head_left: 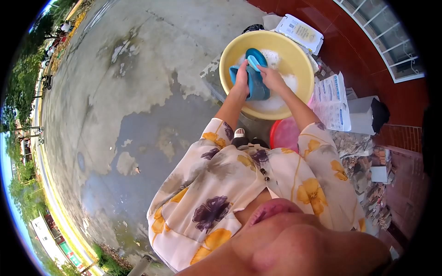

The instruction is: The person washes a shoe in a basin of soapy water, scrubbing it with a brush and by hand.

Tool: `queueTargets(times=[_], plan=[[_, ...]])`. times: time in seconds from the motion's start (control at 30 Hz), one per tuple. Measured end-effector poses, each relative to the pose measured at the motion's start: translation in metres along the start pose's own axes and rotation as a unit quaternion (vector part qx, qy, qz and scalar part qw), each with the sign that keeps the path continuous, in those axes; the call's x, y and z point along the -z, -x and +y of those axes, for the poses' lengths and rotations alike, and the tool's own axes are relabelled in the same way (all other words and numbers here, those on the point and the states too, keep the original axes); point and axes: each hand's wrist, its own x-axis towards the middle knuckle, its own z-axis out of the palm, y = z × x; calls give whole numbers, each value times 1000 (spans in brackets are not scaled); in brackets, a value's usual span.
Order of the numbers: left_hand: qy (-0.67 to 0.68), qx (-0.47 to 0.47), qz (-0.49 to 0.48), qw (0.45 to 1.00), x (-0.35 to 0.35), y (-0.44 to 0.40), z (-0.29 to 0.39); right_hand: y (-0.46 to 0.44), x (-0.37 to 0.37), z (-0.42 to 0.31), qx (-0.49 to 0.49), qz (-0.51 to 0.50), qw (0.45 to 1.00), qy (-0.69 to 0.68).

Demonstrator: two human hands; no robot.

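A yellow basin [301, 60] with white suds [271, 57] in it stands in front of me. Over it, my left hand [242, 79] is closed on a teal item [258, 87] that looks like a rubber boot; its full shape is partly covered by my hands. My right hand [272, 79] is closed on a small light-blue brush [252, 62], which is against or just above the teal item. The brush's underside is hidden.
A red-rimmed pink basin [284, 135] stands nearer my feet, on the right. White printed packaging [331, 103], a white box [301, 34] and rubble [363, 184] lie along the red wall [340, 50]. Wet concrete [152, 133] stretches to the left.
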Motion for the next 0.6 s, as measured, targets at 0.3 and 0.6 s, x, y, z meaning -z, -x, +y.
queueTargets(times=[0.3,0.6], plan=[[-20,42,73,996,13,-8,-4,-33,11,-17,-48,29,990,131],[-176,-75,349,917,36,-39,-15,57,29,-40,-46,-7,999,-10]])
